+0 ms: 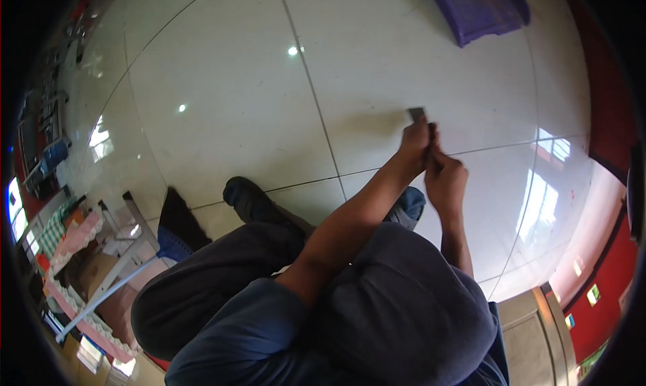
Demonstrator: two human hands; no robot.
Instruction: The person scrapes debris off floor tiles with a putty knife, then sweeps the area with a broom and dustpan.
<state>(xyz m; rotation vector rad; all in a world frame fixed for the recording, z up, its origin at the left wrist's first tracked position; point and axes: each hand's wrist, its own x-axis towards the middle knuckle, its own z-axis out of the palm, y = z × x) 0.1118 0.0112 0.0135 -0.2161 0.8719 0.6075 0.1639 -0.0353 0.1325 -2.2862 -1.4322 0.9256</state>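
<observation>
Over pale floor tiles (222, 117), my left fingers (422, 131) are closed around a small dark piece (417, 113), out ahead of me and right of centre; only its flat far end shows, too little to say what it is. My right fingers (436, 142) curl in against the left from the near right, bent over so that I cannot tell how far they close or whether they grip anything. My left forearm (356, 228) hides part of the right shoe (406, 209); the left shoe (249, 197) shows more fully. A purple dustpan (491, 16) lies on the far right, cut off by the upper edge. To the left, beside my knee, stands a broom (183, 221), dark bristles up. Clutter along the far left is warped, small and hard to make out.
</observation>
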